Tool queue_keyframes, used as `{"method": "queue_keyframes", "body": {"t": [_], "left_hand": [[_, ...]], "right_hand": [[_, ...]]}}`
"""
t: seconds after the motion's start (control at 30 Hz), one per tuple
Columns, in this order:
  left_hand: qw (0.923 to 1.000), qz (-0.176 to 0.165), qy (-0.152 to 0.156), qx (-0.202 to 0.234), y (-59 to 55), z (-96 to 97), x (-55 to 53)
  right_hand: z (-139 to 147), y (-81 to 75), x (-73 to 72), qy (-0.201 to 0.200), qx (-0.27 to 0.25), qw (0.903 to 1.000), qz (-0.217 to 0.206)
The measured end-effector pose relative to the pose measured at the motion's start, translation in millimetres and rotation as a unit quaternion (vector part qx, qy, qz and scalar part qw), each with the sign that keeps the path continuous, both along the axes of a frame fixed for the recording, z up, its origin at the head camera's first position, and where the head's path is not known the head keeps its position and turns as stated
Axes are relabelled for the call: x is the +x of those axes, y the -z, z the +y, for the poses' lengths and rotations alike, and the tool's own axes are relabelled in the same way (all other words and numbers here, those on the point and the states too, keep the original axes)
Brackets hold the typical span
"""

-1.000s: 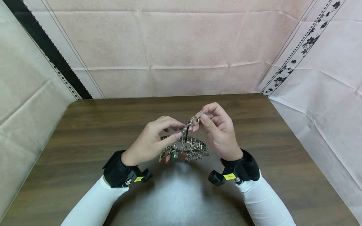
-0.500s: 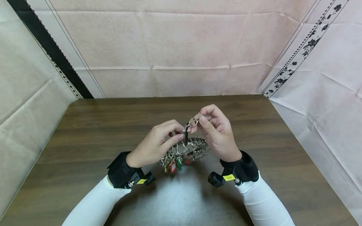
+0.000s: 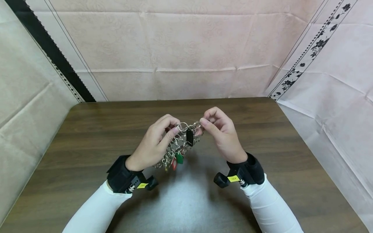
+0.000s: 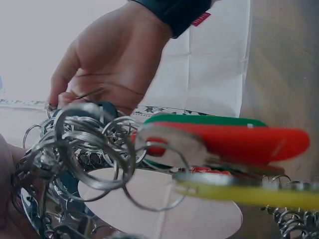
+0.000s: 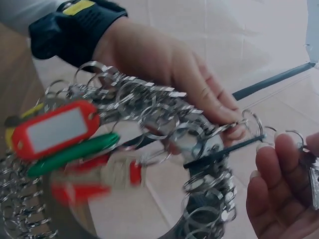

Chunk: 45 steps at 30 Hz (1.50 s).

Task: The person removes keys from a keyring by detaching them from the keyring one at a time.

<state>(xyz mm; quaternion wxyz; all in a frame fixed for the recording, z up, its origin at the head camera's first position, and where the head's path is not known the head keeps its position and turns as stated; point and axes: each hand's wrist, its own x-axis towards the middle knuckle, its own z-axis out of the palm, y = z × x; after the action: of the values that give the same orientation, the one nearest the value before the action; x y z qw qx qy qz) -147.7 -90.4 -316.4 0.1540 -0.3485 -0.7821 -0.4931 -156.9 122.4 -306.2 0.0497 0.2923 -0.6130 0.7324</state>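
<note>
My left hand (image 3: 152, 144) pinches a metal key ring (image 3: 183, 126) between thumb and index finger, at the upper end of a large hoop of key rings (image 3: 167, 158). The hoop hangs below that hand over the table. Opposite it, my right hand (image 3: 225, 137) pinches another key ring (image 3: 197, 124) in its fingertips. A black tag (image 3: 189, 137) dangles between the hands. From the hoop hang a green key tag (image 3: 179, 158), a red key tag (image 5: 55, 130) with a pale label, and a yellow key tag (image 4: 249, 193). Beside my right fingers (image 5: 286, 164), a small metal piece (image 5: 314, 184) shows in the right wrist view.
The brown wood-grain table (image 3: 87, 136) lies under both hands. Pale cloth (image 3: 186, 48) hangs behind its far edge and along both sides. Black camera straps (image 3: 118, 174) circle the wrists, near the hanging rings.
My left hand has moved up and left, bringing the hoop leftward with it. The black tag has turned to show its flat face. The right hand has shifted only slightly left.
</note>
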Motion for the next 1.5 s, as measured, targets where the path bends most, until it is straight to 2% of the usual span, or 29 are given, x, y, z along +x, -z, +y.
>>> {"method": "queue_keyframes", "body": {"t": [0.2,0.4,0.5,0.8,1.03,1.27,1.5], "left_hand": [[0.9999,-0.013,0.001,0.007,-2.8,0.7,1.4],[0.9997,-0.020,0.007,0.009,-0.6,0.6,3.7],[0.9997,-0.019,0.009,0.007,0.5,0.5,4.0],[0.9999,-0.007,0.006,0.004,2.0,1.5,4.7],[1.0000,0.002,0.006,0.000,3.0,2.5,3.9],[0.9999,0.012,0.004,0.000,4.2,3.5,2.5],[0.9997,0.023,0.008,0.001,4.3,6.2,3.1]], "right_hand": [[0,5.5,-0.2,-0.005,0.067,0.9976,0.017],[-2,9.2,1.1,0.011,0.137,0.9890,0.055],[-4,9.8,1.1,0.021,0.159,0.9848,0.065],[-7,10.5,0.5,-0.004,0.198,0.9764,0.086],[-8,12.1,-0.8,-0.013,0.210,0.9741,0.083],[-3,8.9,-1.5,-0.042,0.240,0.9674,0.068],[-4,10.5,-0.8,-0.049,0.218,0.9743,0.024]]}}
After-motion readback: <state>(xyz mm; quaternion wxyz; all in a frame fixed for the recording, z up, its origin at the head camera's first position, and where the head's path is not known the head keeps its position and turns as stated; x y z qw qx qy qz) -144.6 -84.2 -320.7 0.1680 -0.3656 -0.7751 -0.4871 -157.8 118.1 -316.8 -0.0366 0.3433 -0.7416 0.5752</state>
